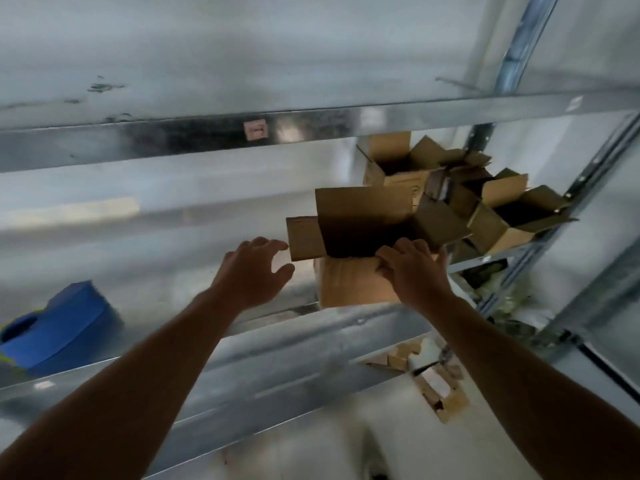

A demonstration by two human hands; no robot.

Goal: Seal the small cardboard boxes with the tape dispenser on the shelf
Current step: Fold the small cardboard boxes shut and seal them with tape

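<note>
Small open cardboard box [353, 268] at centre of frame, sitting at front edge of metal shelf [194, 258], flaps up and out: rear flap upright, left flap sticking out toward 9 o'clock. Right hand [414, 268] at 3 o'clock side of box, grip pinching near top rim, fingers curled over edge into opening, thumb side hidden. Left hand [254, 268] just beside left flap at 9 o'clock, grip spread, fingertips near flap edge; touching or not — can't tell, pic blurred.

Behind box toward 1–2 o'clock, heap of more open cardboard boxes [485, 199], flaps splayed, some tilted, pressed against each other near shelf's right upright [568, 202].

Blue object [62, 323] far out at 8 o'clock on same shelf, well apart from box; looks like roll w/ hole in side, too blurred to say if tape dispenser.

Upper shelf beam [311, 129] across at 12 o'clock, small pinkish sticker [255, 129] on it. Below shelf at 5 o'clock, another carton [429, 379] w/ pale contents, indistinct.
</note>
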